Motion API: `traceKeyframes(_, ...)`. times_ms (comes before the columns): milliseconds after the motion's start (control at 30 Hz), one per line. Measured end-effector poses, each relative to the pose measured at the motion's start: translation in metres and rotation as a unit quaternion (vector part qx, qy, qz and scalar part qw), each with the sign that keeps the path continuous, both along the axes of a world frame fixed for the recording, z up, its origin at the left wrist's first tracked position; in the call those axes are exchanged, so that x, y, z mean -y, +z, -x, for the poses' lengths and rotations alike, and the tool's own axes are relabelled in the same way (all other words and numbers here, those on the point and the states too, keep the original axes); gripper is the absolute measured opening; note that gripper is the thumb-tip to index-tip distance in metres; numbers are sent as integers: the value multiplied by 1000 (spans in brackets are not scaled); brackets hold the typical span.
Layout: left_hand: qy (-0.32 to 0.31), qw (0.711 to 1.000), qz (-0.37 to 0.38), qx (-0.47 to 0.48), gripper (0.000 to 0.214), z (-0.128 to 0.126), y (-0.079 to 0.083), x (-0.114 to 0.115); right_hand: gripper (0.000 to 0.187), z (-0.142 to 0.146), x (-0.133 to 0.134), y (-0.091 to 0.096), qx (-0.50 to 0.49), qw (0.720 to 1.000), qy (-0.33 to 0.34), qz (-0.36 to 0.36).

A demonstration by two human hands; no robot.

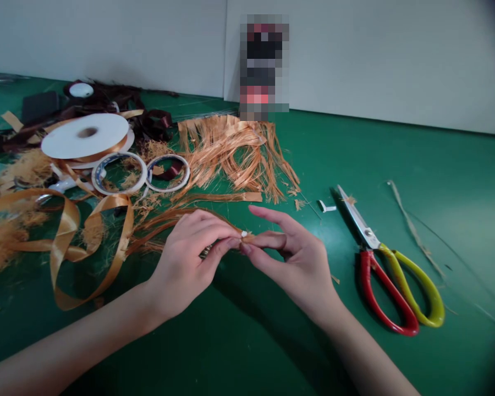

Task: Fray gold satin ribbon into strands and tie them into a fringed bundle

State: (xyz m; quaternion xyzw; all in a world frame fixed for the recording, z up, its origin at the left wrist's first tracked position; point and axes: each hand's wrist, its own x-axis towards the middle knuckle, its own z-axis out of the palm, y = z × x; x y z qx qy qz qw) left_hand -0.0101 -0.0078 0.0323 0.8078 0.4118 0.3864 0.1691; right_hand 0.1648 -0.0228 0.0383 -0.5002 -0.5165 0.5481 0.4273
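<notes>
Over the green table [396, 159], my left hand [185, 261] and right hand [299, 261] pinch 1 bundle of ribbon strands [157, 224], which could splay if either grip slackens

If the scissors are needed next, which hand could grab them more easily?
Probably the right hand: the scissors lie on its side of the table, handles toward the person. The left hand is farther off and grips the bundle of orange ribbon strands.

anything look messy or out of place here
Shredded orange ribbon lies scattered over the left of the table, and a loose ribbon strip curls in loops there. The left hand and right hand pinch a strand bundle; the scissors lie shut.
</notes>
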Motion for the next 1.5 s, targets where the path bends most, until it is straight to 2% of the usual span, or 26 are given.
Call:
traceKeyframes(100,28,1000,5,13,9,1,2,0,46,-1,-1,0,-13,1000,-11,19)
traceKeyframes(200,59,995,-81,-24,8,2,4,2,44,-1,-2,-1,-8,1000,-20,8)
traceKeyframes(433,45,966,-210,-143,13,2,6,5,40,2,1,-1,69,995,-30,-72)
traceKeyframes(500,45,961,-223,-155,11,2,7,5,40,3,1,0,102,989,-23,-101)
traceKeyframes(733,28,962,-200,-184,8,2,3,4,46,3,2,-4,225,953,7,-203)
traceKeyframes(933,1,920,-290,-262,9,-1,0,7,47,5,4,-11,237,948,2,-214)
traceKeyframes(1033,0,910,-315,-270,8,-1,0,8,45,6,4,-10,224,953,8,-205)
traceKeyframes(1167,0,923,-293,-250,6,1,-1,5,45,6,4,-5,208,959,8,-191)
traceKeyframes(1300,-2,949,-234,-210,8,2,0,2,39,6,3,-1,184,969,14,-166)
traceKeyframes(1500,-6,970,-171,-171,10,2,2,-1,35,5,2,1,142,984,7,-103)
